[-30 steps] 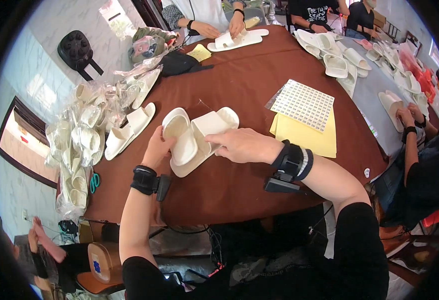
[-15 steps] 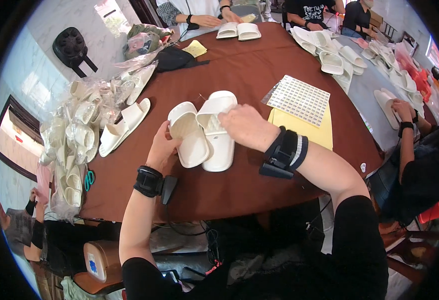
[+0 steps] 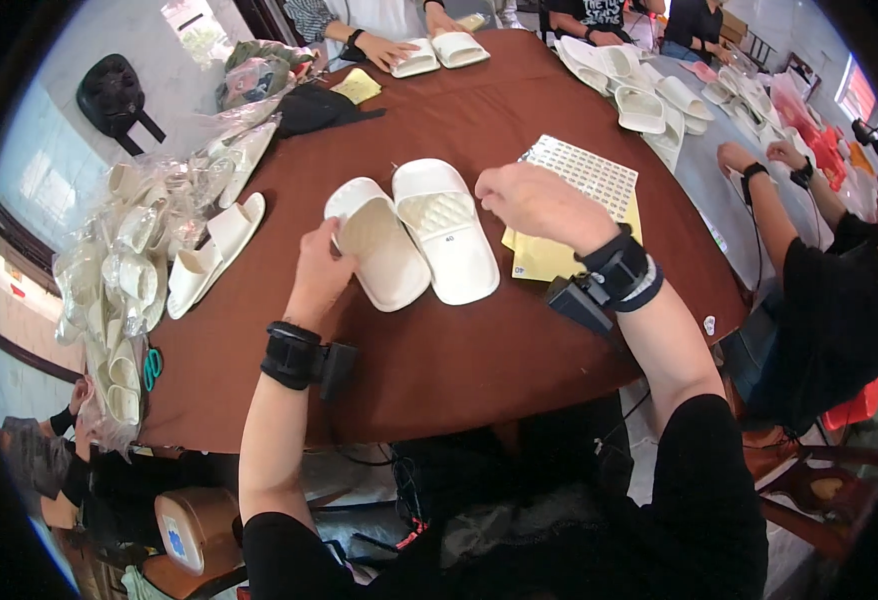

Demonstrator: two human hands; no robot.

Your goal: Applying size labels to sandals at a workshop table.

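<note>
Two white slide slippers lie side by side on the brown-covered table, toes pointing away from me. My left hand (image 3: 321,268) grips the outer edge of the left slipper (image 3: 391,262), beside its strap. The right slipper (image 3: 464,262) has a quilted pattern under its strap and a small dark printed mark on the footbed. Just off its right side is my right hand (image 3: 549,205), fingers curled together; whether anything is pinched in them is hidden. Under and behind that hand lie a white sticker sheet (image 3: 599,170) and yellow paper (image 3: 534,262).
Plastic-bagged slippers (image 3: 134,250) pile at the left, with an unbagged pair (image 3: 214,255) and teal scissors (image 3: 153,368) close by. Across the table a person's hands touch another pair (image 3: 439,55). More slippers (image 3: 649,95) lie on the grey table at the right, where others sit.
My right hand has moved off the right slipper toward the sticker sheet. That slipper now lies flatter and turned apart from the left one. My left hand stays on the left slipper.
</note>
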